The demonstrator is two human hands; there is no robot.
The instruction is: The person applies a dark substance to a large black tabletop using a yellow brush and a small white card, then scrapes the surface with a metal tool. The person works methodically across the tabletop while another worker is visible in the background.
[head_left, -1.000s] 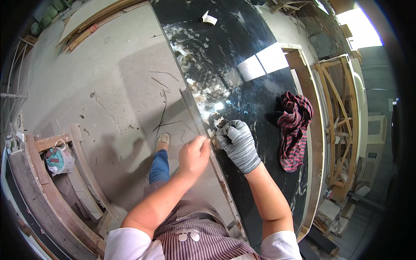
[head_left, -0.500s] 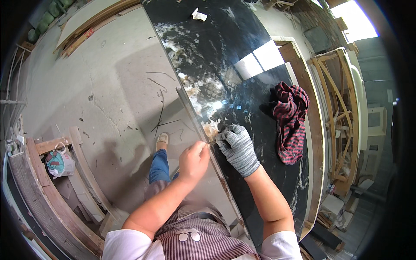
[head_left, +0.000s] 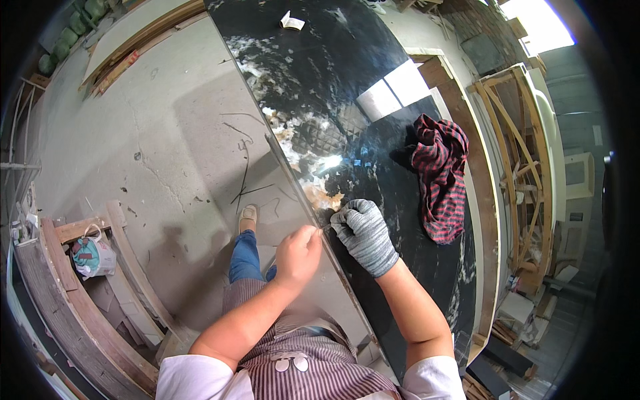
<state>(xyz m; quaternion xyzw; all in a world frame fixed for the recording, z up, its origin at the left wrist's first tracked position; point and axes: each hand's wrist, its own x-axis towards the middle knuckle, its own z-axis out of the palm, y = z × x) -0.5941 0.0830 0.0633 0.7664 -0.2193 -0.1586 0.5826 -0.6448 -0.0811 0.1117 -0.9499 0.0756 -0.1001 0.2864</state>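
Observation:
A glossy black slab (head_left: 400, 193) with white and rusty-brown marbling runs along my right side. At its left edge my bare left hand (head_left: 299, 257) is closed, thumb and forefinger pinched together; whatever may be between them is too small to name. My right hand (head_left: 363, 238), in a grey knitted glove, hovers over or rests on the slab just beside it, its fingers curled in. What the gloved fingers hold, if anything, is hidden. Farther right lies a crumpled red-and-black checked cloth (head_left: 440, 177). A small folded white paper (head_left: 291, 22) sits at the slab's far end.
A wooden frame (head_left: 481, 167) borders the slab's right side, with a timber rack (head_left: 520, 173) beyond it. To the left stretches a concrete floor (head_left: 160, 113) with dark scribbled lines. A wooden bench frame (head_left: 80, 300) holding a white bag (head_left: 97, 257) stands lower left; boards (head_left: 137, 43) lie far left.
Both hands have come slightly nearer to me and stay close together, still closed. The view has shifted a little, so the slab and cloth appear farther left and up.

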